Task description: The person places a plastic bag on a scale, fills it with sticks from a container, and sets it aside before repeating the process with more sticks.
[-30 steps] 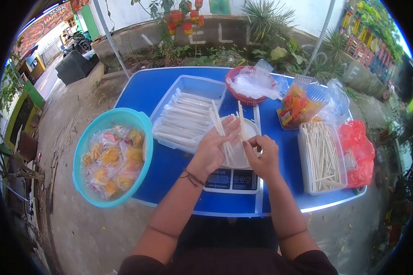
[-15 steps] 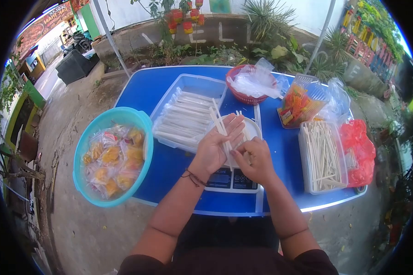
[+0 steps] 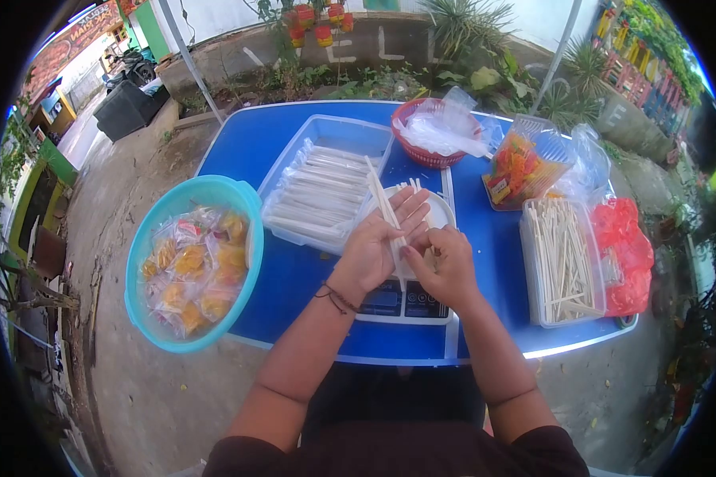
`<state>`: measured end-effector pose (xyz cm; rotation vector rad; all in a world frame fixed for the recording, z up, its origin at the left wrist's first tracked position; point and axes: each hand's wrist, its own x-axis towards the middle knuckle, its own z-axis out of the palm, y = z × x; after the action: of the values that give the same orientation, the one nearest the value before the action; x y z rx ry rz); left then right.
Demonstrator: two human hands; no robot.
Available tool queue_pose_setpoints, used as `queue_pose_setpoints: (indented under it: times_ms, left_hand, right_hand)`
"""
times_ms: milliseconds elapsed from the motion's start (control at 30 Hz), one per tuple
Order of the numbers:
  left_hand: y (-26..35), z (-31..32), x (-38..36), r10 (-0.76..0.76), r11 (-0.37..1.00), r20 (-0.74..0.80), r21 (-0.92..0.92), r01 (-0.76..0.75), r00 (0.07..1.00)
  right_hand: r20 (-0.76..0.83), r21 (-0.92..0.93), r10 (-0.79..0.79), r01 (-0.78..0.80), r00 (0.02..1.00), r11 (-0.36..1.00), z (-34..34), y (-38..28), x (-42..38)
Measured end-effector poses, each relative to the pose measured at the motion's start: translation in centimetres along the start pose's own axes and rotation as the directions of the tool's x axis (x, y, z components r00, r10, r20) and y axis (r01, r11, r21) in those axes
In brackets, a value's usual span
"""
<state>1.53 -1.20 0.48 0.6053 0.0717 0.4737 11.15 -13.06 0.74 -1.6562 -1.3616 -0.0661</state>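
Note:
A few thin pale sticks [image 3: 380, 195] lie slanted across the palm of my left hand [image 3: 366, 253]. Its thumb presses on them while the other fingers stay stretched out. Against the lower part of the sticks, my right hand [image 3: 445, 262] pinches with thumb and forefinger, its other fingers curled; a clear plastic edge seems to hang there. Both hands are above a white kitchen scale [image 3: 431, 316], where more sticks partly show behind the fingers. To the left, a clear tub [image 3: 277, 176] holds plastic-wrapped sticks. On the right, a container [image 3: 538, 298] is full of loose sticks.
A turquoise basin [image 3: 137, 298] of bagged orange-yellow food stands at the left edge of the blue table [image 3: 294, 318]. Farther back are a red basket [image 3: 433, 156] with plastic bags and a clear box [image 3: 521, 167] of orange packets. A red plastic bag [image 3: 624, 258] lies far right.
The view has shifted slightly, so the table sits a little higher. Both hands keep nearly the same pose; my right fingers are curled closer to the sticks.

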Motion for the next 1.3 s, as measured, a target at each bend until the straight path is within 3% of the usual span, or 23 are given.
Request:
queue_pose_setpoints:
  times_ms: [200, 333, 600, 800, 1000, 1300]
  left_hand:
    - [0.0, -0.6, 0.2, 0.019, 0.999, -0.003, -0.039, -0.019, 1.000]
    - [0.5, -0.1, 0.1, 0.053, 0.995, -0.061, -0.080, -0.058, 0.997]
    - [-0.1, -0.2, 0.2, -0.005, 0.999, -0.031, 0.042, 0.007, 0.999]
    - [-0.1, -0.3, 0.0, 0.008, 1.000, -0.035, -0.022, -0.008, 0.999]
    - [-0.2, -0.5, 0.2, 0.017, 1.000, -0.075, 0.008, -0.016, 0.997]
    - [-0.2, -0.6, 0.4, 0.009, 0.999, -0.097, 0.042, -0.004, 0.995]
  right_hand:
    - [0.057, 0.056, 0.108, -0.112, 0.992, 0.992, -0.4, 0.5, -0.1]
    - [0.069, 0.050, 0.091, -0.094, 0.994, 0.994, -0.7, 0.9, -0.1]
    - [0.097, 0.077, 0.136, -0.144, 0.986, 0.987, -0.6, 0.2, 0.1]
    - [0.046, 0.042, 0.136, -0.138, 0.990, 0.990, -0.4, 0.9, -0.1]
    - [-0.102, -0.043, 0.157, -0.162, 0.982, 0.986, -0.3, 1.2, 0.0]
    - [-0.015, -0.090, 0.234, -0.235, 0.972, 0.968, -0.4, 0.8, -0.1]
